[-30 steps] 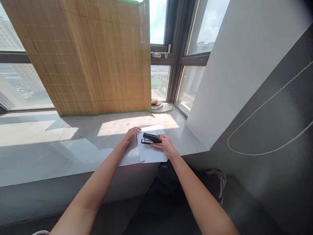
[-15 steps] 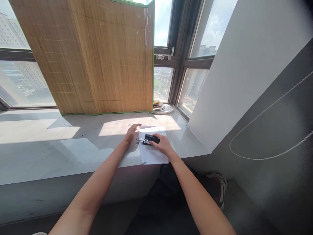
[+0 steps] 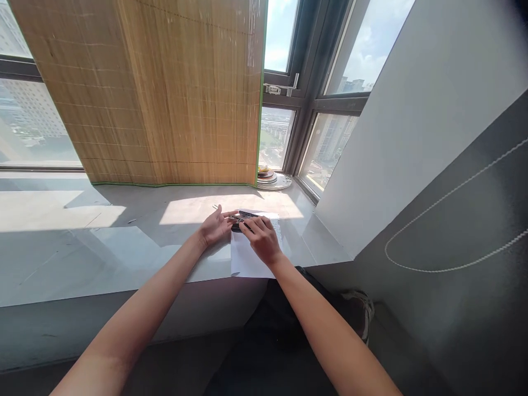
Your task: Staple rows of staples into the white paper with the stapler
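Note:
A white sheet of paper [image 3: 247, 258] lies on the grey stone window sill [image 3: 124, 242], near its front edge. A black stapler [image 3: 241, 218] rests at the paper's far end, mostly hidden by my fingers. My right hand [image 3: 259, 237] lies over the stapler with fingers curled down on it. My left hand [image 3: 215, 225] sits just left of the stapler, palm turned inward, fingers apart and touching its end.
A bamboo blind [image 3: 165, 93] hangs behind the sill. A stack of small plates [image 3: 270, 177] stands in the window corner. A few loose staples [image 3: 215, 207] lie on the sill beyond my left hand. A white wall [image 3: 412, 110] rises to the right.
The stapler has moved toward the paper's far end. My left hand has come right to meet it, and my right hand now covers it from above.

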A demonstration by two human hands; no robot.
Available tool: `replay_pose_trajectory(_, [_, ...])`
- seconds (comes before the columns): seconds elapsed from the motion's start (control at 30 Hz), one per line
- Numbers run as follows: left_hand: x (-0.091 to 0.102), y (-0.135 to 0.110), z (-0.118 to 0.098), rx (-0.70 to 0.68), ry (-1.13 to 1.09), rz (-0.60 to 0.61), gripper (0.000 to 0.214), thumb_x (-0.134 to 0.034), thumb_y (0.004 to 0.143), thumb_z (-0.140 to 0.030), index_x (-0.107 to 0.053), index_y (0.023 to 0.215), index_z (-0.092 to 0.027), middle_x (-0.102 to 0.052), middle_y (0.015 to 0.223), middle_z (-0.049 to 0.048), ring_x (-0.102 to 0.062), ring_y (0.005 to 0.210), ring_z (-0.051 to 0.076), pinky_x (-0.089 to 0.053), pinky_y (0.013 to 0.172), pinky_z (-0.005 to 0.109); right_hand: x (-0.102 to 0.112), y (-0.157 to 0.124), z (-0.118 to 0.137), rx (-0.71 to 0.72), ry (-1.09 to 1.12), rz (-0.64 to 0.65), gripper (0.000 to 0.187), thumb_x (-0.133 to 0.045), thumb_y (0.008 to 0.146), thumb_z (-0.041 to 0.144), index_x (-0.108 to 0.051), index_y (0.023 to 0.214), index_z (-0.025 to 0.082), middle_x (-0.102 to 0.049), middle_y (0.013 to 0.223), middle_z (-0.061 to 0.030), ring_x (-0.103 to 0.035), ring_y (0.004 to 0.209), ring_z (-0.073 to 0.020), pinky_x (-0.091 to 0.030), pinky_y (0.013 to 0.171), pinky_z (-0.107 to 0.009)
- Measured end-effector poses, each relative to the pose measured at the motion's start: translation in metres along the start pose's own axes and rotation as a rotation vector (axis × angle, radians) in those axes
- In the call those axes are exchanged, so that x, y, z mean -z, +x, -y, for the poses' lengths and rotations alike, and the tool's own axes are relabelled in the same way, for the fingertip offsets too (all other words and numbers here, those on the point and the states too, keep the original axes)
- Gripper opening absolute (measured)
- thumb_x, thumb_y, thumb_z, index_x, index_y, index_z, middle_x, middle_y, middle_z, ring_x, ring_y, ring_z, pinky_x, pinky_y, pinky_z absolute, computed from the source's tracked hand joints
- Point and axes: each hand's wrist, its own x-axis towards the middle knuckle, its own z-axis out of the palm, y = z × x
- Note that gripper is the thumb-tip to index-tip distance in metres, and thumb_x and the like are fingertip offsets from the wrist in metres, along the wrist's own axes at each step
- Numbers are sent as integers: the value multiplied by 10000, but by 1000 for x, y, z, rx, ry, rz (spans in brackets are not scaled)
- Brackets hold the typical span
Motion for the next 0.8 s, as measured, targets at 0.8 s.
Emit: replay_pose_trajectory(0.8, [-5,-4,-2,-341,333,-36,530,-924,819,-507,-771,1148,-121,-814,1167,180,-799,1083,270,-634,984,365,9,5,-1,-489,459,-112,378,-776,933,184,-740,1307,223,-732,1265,-122,-634,1185,-321,-559,1030,-472])
